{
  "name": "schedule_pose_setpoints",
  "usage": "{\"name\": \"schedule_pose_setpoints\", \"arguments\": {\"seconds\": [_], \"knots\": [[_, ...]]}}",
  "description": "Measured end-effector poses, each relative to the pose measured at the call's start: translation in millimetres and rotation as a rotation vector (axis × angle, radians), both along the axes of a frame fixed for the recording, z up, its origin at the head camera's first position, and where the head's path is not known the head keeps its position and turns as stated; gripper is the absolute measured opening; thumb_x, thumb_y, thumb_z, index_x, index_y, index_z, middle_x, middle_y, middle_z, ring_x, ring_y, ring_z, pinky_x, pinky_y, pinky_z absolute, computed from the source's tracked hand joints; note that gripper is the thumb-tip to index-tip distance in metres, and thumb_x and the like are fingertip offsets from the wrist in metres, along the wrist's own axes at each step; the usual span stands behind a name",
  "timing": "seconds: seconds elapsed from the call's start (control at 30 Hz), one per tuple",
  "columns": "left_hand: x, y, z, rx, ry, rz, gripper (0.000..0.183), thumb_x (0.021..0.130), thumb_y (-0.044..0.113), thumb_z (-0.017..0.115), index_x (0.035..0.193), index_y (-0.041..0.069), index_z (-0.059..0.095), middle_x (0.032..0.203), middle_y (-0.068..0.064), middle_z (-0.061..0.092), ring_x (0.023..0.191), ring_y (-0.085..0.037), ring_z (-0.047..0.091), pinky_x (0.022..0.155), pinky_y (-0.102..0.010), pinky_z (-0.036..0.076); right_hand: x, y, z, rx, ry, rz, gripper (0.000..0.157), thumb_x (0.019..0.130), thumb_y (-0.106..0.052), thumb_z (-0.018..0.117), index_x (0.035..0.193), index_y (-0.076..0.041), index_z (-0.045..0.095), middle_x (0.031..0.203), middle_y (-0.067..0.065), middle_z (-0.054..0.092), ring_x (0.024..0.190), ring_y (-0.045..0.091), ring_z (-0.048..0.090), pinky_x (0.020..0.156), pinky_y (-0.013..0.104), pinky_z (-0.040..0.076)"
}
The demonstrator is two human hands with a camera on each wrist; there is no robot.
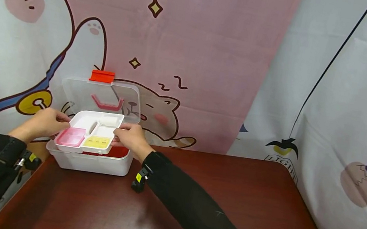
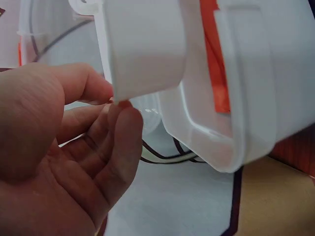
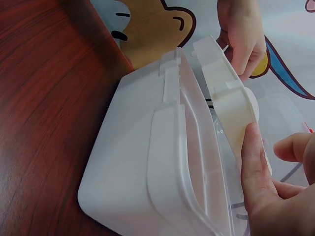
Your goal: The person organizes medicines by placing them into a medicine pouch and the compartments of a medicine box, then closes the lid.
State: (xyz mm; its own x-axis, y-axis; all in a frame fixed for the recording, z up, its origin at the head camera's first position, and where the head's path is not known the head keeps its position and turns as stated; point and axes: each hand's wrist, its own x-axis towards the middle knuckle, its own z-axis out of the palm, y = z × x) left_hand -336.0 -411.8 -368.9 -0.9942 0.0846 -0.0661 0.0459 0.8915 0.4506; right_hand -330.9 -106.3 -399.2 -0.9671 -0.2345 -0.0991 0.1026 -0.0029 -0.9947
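A white compartment tray (image 1: 104, 118) with a pink section at front left and a yellow one at front right is held tilted over an open white storage box (image 1: 95, 165). My left hand (image 1: 42, 124) pinches the tray's left edge; in the left wrist view, thumb and fingertips meet at the corner of the tray (image 2: 145, 54). On the opposite side, my right hand (image 1: 133, 140) grips the right edge. The right wrist view shows fingers (image 3: 256, 167) against the tray's side wall. Something red (image 1: 118, 153) shows inside the box beneath the tray.
The box's clear lid (image 1: 128, 95) stands raised behind it, with an orange latch (image 1: 102, 76) on top and a pink handle (image 1: 106, 105). Box and hands are at the left end of a brown wooden table (image 1: 228, 195). A printed cloth (image 1: 208, 54) hangs behind.
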Motion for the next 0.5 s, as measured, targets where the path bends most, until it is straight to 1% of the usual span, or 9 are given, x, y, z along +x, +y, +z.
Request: {"name": "schedule_pose_setpoints", "arguments": {"seconds": [0.13, 0.23, 0.37, 0.43, 0.5], "knots": [[-4.8, -10.2, -7.4, -0.022, 0.027, 0.023, 0.058, 0.106, 0.030, 0.066, 0.139, -0.018, 0.063, 0.121, -0.038, 0.072, 0.089, -0.033, 0.070, 0.078, -0.046, 0.068, -0.8, -9.7, -2.9, 0.013, 0.002, 0.011, 0.037, 0.106, -0.009, 0.064, 0.139, 0.006, 0.069, 0.089, 0.015, 0.071, 0.069, 0.016, 0.069, 0.097, 0.051, 0.065], [-7.1, -16.6, -11.1, -0.019, 0.043, 0.037, 0.060, 0.106, 0.031, 0.066, 0.141, -0.017, 0.061, 0.125, -0.040, 0.070, 0.094, -0.037, 0.070, 0.080, -0.049, 0.068, -3.9, -15.0, -7.7, -0.030, 0.004, 0.032, 0.035, 0.106, -0.007, 0.063, 0.136, 0.008, 0.069, 0.092, 0.021, 0.072, 0.070, 0.018, 0.068, 0.098, 0.053, 0.064], [-7.9, -21.9, -12.4, -0.019, 0.053, 0.058, 0.060, 0.108, 0.033, 0.064, 0.143, -0.015, 0.061, 0.128, -0.041, 0.068, 0.100, -0.044, 0.068, 0.081, -0.051, 0.066, -8.9, -19.6, -15.0, -0.117, 0.008, 0.102, 0.032, 0.106, -0.004, 0.060, 0.132, 0.013, 0.069, 0.089, 0.018, 0.069, 0.072, 0.019, 0.067, 0.098, 0.055, 0.064], [-8.7, -24.9, -13.7, -0.022, 0.057, 0.065, 0.059, 0.108, 0.033, 0.063, 0.144, -0.014, 0.061, 0.130, -0.041, 0.067, 0.103, -0.046, 0.066, 0.082, -0.053, 0.066, -9.9, -22.2, -16.8, -0.135, 0.006, 0.132, 0.032, 0.107, -0.005, 0.060, 0.133, 0.013, 0.068, 0.088, 0.015, 0.067, 0.075, 0.020, 0.067, 0.101, 0.056, 0.063], [-10.1, -28.5, -15.6, -0.023, 0.059, 0.065, 0.059, 0.108, 0.032, 0.063, 0.144, -0.014, 0.061, 0.130, -0.042, 0.067, 0.104, -0.049, 0.065, 0.083, -0.056, 0.065, -10.0, -25.3, -17.5, -0.141, 0.007, 0.151, 0.033, 0.108, -0.005, 0.059, 0.134, 0.013, 0.067, 0.090, 0.015, 0.067, 0.078, 0.021, 0.068, 0.102, 0.057, 0.062]]}}
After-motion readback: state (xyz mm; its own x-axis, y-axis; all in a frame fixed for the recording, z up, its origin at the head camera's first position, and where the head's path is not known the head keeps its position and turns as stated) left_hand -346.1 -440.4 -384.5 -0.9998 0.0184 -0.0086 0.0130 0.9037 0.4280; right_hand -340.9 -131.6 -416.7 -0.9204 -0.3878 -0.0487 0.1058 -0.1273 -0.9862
